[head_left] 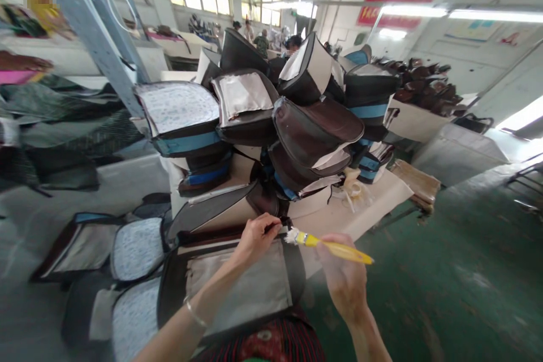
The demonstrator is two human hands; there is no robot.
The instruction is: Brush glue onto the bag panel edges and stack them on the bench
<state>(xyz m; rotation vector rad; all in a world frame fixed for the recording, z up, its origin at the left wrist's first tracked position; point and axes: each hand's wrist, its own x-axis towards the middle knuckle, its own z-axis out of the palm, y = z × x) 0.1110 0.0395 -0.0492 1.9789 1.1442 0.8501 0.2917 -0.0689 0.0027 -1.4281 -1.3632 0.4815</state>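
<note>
A dark bag piece with a grey cloth pocket panel lies in front of me at the table's near edge. At its far edge my left hand is closed, fingers pinched on the bag piece's rim. My right hand grips a brush by its yellow handle. The white, clumped bristles point left and sit close to the left fingertips, by the rim; whether they touch it I cannot tell. Just behind lies another bag piece, dark with a beige panel.
Brown and black bag pieces are piled high across the table. More pieces with patterned lining lie lower at left. A blue-grey metal post rises at left. Green floor spreads to the right. Several people are farther back.
</note>
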